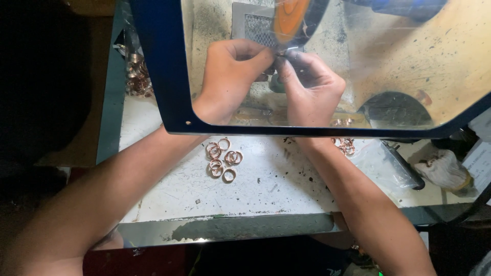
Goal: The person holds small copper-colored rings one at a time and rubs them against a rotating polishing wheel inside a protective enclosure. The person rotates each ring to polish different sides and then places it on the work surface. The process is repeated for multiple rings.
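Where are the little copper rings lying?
In the head view, the copper rings lie clustered on the white bench top, left of centre, between the forearms and just below the blue-framed shield.

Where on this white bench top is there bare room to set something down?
Bare white bench top lies between the forearms, from the copper rings to the front edge. Crowded spots: the ring heap far left, rings by the right wrist, and behind the shield, where both hands meet.

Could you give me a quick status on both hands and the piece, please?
Left hand and right hand pinched together on a small piece, too hidden to identify, at the orange wheel. Shield over hands. Rings loose on bench.
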